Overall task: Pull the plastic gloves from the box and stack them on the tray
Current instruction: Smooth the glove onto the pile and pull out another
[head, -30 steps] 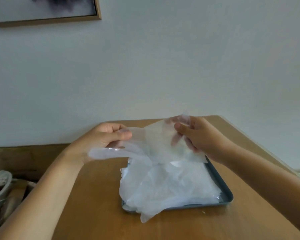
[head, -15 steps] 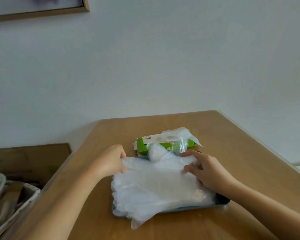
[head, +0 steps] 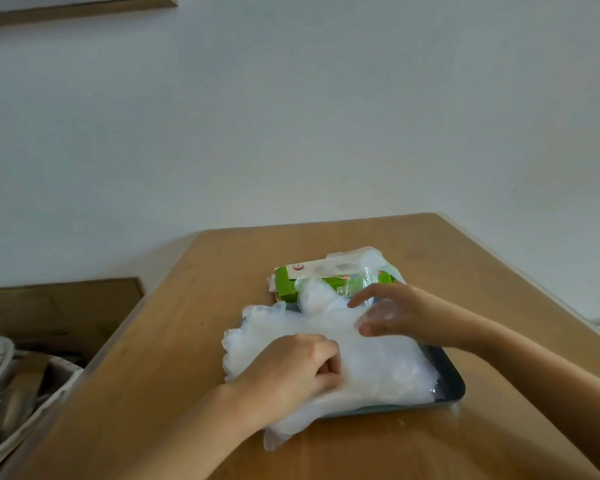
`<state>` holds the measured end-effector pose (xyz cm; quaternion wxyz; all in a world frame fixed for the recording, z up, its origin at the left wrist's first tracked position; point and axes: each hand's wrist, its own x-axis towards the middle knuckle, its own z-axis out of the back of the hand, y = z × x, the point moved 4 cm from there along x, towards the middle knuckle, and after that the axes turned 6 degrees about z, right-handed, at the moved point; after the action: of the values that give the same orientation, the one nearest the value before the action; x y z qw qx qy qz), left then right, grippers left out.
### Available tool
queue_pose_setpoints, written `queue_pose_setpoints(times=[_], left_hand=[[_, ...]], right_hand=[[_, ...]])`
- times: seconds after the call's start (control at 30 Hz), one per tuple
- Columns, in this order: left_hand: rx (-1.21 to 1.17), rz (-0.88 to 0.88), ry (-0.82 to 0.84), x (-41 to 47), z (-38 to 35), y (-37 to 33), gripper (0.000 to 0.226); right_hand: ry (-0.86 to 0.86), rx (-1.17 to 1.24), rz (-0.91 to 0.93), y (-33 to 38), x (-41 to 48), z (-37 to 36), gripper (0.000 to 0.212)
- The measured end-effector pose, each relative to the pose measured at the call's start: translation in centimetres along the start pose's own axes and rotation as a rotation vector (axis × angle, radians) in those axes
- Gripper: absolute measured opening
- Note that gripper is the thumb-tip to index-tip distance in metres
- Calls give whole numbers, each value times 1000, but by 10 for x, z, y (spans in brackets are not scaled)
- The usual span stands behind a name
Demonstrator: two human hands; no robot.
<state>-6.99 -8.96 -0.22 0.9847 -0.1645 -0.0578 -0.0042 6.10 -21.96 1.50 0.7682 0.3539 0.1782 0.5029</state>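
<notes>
One view, head-worn, is reported. Thin plastic gloves (head: 378,368) are heaped on the dark tray (head: 451,379) at mid-counter (head: 187,341), overhanging its near-left edge. The green box (head: 284,284) lies just beyond, with a further glove (head: 361,261) drawn partly out. The left grip (head: 291,372) is curled onto the heap; whether film is pinched cannot be told. The right grip (head: 406,317) is spread over the far side. The film is judged near weightless, limp and slippery, and is best taken at a free edge.

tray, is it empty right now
No, a pile of clear plastic gloves covers most of the tray, leaving only its dark right rim showing.
</notes>
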Motion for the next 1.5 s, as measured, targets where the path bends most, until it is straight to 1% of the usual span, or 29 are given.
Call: queue_pose_setpoints(times=[0.07, 0.13, 0.3, 0.37, 0.43, 0.47, 0.53, 0.57, 0.6, 0.63, 0.67, 0.7, 0.73, 0.77, 0.83, 0.9, 0.97, 1.1, 1.17, 1.27, 1.3, 1.43, 1.47, 1.5], left_hand=[[-12, -24, -9, 0, -2, 1, 14], [-15, -46, -5, 0, -2, 2, 15], [-24, -65, 17, 0, -6, 7, 18], [-27, -53, 41, 0, -6, 9, 26], [4, -32, 80, 0, -8, 13, 38], [36, -24, 104, 0, -9, 16, 44], [104, -10, 159, 1, -14, 22, 53], [127, -1, 189, 1, -16, 24, 56], [138, 11, 212, 2, -18, 26, 58], [139, 19, 229, 2, -19, 27, 59], [135, 24, 243, 2, -20, 28, 59], [133, 25, 252, 2, -20, 27, 59], [133, 25, 256, 3, -21, 27, 59], [137, 25, 256, 3, -21, 27, 59], [147, 29, 260, 3, -23, 28, 59], [146, 34, 268, 4, -24, 29, 60], [148, 34, 266, 4, -24, 30, 61], [163, 38, 275, 3, -22, 28, 60], [164, 42, 284, 3, -22, 27, 60], [160, 49, 285, 3, -22, 28, 60], [160, 49, 285, 3, -22, 29, 60], [156, 55, 305, 3, -23, 28, 61], [151, 60, 310, 3, -23, 28, 61], [151, 68, 312, 3, -23, 29, 61]], right_hand=[[137, 27, -12, 4, 11, 2, 40], [223, 44, 7, 8, 25, -3, 41], [290, -23, 99, 14, 55, -13, 46], [268, -64, 116, 13, 60, -9, 52], [246, -67, 127, 11, 62, -6, 57], [256, -27, 132, 10, 61, -6, 57], [271, 184, 117, 8, 57, -6, 53], [241, 318, 84, 6, 55, -7, 49], [175, 418, 35, 5, 54, -7, 44], [69, 462, -15, 2, 53, -6, 40], [-57, 428, -58, -1, 51, -4, 34], [-175, 322, -91, -4, 50, -3, 28], [-261, 178, -109, -8, 47, -2, 20], [-310, 44, -120, -10, 46, -1, 15], [-325, -148, -133, -12, 42, -3, 28], [-291, -230, -139, -12, 42, -7, 41], [-262, -212, -158, -11, 45, -10, 47], [-190, -194, -219, -14, 52, -8, 49], [-130, -139, -270, -17, 56, -9, 41], [-126, 145, -301, -21, 63, -11, 17], [-128, 242, -292, -21, 66, -11, 18], [-45, 579, -214, -16, 75, -8, 32], [-75, 645, -183, -14, 76, -4, 34], [-148, 679, -131, -11, 78, 1, 36]])
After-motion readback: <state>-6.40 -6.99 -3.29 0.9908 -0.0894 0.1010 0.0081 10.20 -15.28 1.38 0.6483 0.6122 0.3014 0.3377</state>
